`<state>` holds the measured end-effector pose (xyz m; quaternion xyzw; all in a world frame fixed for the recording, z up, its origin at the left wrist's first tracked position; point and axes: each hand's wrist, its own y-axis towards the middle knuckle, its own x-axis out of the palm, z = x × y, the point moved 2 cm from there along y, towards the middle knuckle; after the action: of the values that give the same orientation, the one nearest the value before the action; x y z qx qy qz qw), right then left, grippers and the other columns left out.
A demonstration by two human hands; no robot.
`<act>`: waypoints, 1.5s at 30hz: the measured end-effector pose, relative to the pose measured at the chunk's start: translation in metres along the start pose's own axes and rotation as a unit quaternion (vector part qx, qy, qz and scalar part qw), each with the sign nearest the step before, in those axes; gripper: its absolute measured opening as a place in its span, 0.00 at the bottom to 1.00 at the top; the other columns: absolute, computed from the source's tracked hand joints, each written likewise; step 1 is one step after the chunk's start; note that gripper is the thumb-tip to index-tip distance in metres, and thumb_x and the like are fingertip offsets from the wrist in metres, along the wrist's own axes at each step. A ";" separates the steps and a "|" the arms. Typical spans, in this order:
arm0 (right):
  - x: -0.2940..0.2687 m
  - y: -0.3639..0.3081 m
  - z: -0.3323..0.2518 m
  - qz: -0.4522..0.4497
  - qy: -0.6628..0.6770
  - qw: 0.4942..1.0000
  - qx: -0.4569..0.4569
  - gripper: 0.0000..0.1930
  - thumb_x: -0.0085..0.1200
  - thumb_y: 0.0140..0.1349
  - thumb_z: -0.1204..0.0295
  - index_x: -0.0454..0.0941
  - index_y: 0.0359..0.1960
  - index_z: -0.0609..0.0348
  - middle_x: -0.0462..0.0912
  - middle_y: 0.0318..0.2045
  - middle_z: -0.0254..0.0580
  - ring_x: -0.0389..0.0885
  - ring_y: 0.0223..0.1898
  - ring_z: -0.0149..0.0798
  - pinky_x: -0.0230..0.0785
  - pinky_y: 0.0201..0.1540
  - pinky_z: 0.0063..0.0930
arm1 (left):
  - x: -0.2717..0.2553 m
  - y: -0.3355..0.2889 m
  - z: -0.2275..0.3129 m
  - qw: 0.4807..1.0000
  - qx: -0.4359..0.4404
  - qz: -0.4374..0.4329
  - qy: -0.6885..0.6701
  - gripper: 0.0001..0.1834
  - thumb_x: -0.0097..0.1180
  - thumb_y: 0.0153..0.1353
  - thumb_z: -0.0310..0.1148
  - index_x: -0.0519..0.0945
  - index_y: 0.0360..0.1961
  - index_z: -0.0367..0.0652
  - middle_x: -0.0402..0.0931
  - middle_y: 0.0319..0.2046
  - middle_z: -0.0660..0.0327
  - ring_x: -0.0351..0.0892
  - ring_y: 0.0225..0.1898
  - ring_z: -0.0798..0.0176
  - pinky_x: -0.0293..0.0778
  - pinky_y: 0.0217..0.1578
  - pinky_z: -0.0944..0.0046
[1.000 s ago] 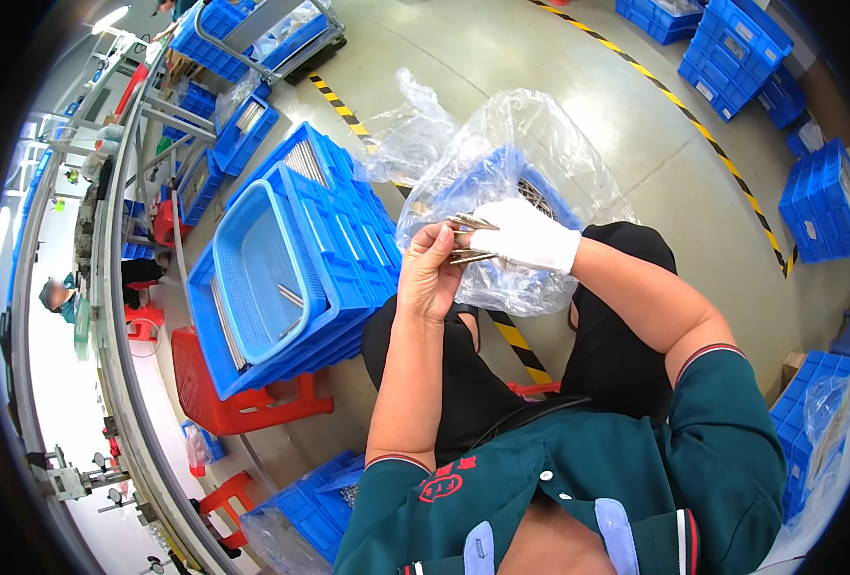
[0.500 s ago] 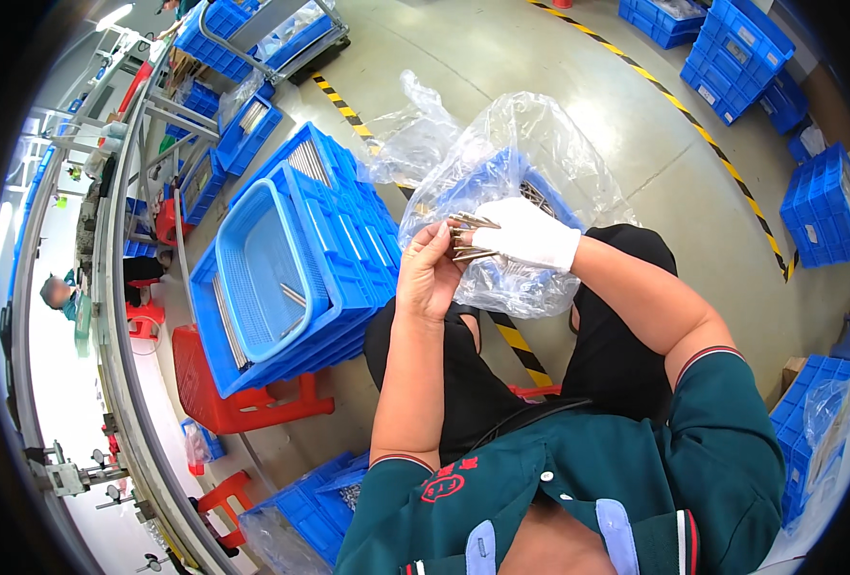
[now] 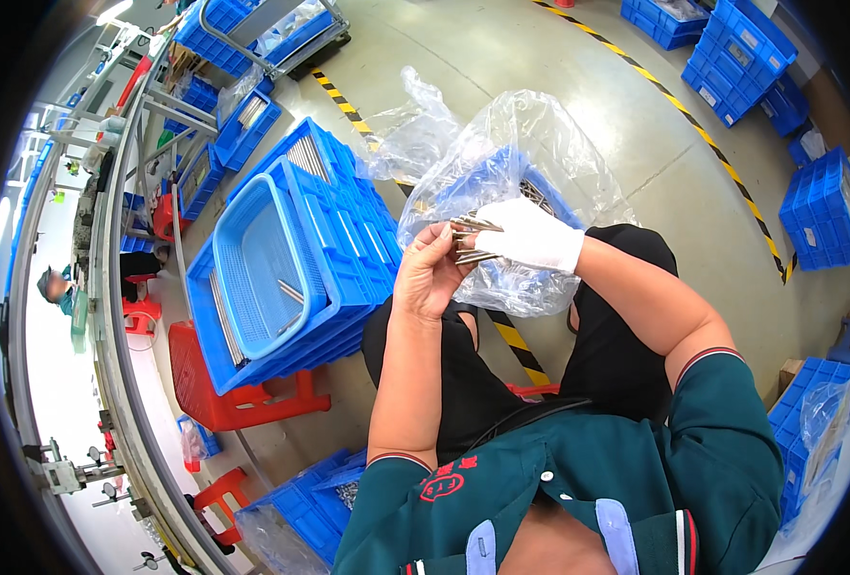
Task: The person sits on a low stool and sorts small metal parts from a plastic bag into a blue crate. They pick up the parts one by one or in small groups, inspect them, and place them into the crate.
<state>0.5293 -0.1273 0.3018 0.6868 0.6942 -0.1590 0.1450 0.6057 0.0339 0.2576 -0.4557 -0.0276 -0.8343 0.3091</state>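
Note:
My bare left hand (image 3: 428, 268) and my white-gloved right hand (image 3: 530, 236) meet in front of my knees. Between them is a small bunch of thin metal rods (image 3: 475, 228), their ends sticking out past the fingers. The right hand is closed round the bunch, and the left fingers and thumb pinch the rod ends. Just beyond and below stands a blue bin (image 3: 487, 182) lined with a clear plastic bag (image 3: 540, 120). More metal rods (image 3: 537, 196) lie inside it, partly hidden by the bag and my glove.
At left, a light blue basket (image 3: 243, 225) holding a few rods sits on stacked blue crates (image 3: 348, 225), beside a red stool (image 3: 209, 383). A workbench (image 3: 118, 316) runs along the far left, with a person (image 3: 58, 287) behind it. More blue crates (image 3: 823, 206) stand at right.
The rods between my hands have shifted slightly and their ends are fanned differently. Both hands stay in nearly the same place; the view has moved a little.

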 end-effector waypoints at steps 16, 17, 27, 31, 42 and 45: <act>-0.002 -0.006 -0.008 -0.009 0.015 0.999 0.028 0.17 0.54 0.59 0.60 0.77 0.38 0.64 0.79 0.27 0.51 0.75 0.28 0.43 0.67 0.34 0.33 | 0.002 -0.004 -0.006 0.999 -0.025 0.030 0.000 0.07 0.58 0.59 0.34 0.78 0.38 0.46 0.80 0.34 0.61 0.80 0.37 0.60 0.76 0.38 0.55; -0.001 -0.006 -0.004 -0.007 0.027 0.999 0.026 0.17 0.54 0.59 0.60 0.78 0.38 0.63 0.79 0.26 0.50 0.75 0.27 0.42 0.67 0.34 0.32 | 0.003 -0.004 -0.006 0.999 -0.022 0.038 0.002 0.07 0.58 0.59 0.34 0.78 0.38 0.46 0.80 0.34 0.61 0.80 0.37 0.60 0.76 0.38 0.55; -0.001 -0.003 0.001 -0.021 0.041 0.997 0.065 0.19 0.55 0.59 0.56 0.78 0.34 0.63 0.78 0.22 0.41 0.74 0.24 0.34 0.66 0.28 0.30 | 0.004 -0.003 -0.001 0.996 0.013 0.058 0.069 0.05 0.57 0.61 0.32 0.78 0.36 0.44 0.81 0.31 0.60 0.81 0.34 0.64 0.76 0.38 0.57; -0.001 0.000 0.005 -0.022 0.038 0.997 0.058 0.18 0.55 0.59 0.56 0.77 0.32 0.64 0.77 0.21 0.43 0.74 0.23 0.35 0.66 0.28 0.31 | 0.001 0.000 0.000 0.994 0.023 0.063 0.088 0.05 0.56 0.61 0.32 0.79 0.36 0.42 0.81 0.31 0.59 0.81 0.34 0.64 0.77 0.37 0.59; -0.001 -0.001 0.005 -0.030 0.109 0.992 0.059 0.17 0.55 0.59 0.58 0.78 0.34 0.63 0.77 0.21 0.39 0.72 0.23 0.31 0.65 0.27 0.28 | -0.001 0.001 0.002 0.998 -0.018 0.031 0.060 0.08 0.56 0.61 0.33 0.79 0.38 0.42 0.81 0.33 0.59 0.81 0.36 0.62 0.78 0.37 0.59; -0.001 -0.001 0.001 -0.052 0.191 0.975 0.102 0.16 0.55 0.59 0.59 0.79 0.33 0.62 0.76 0.20 0.36 0.71 0.21 0.27 0.63 0.24 0.25 | 0.004 -0.003 0.000 0.999 -0.034 0.019 -0.012 0.08 0.56 0.61 0.33 0.78 0.39 0.42 0.81 0.35 0.58 0.81 0.37 0.62 0.78 0.39 0.58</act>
<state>0.5280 -0.1282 0.3014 0.6789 0.7237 -0.1021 -0.0698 0.6029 0.0340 0.2616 -0.4766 0.0059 -0.8229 0.3092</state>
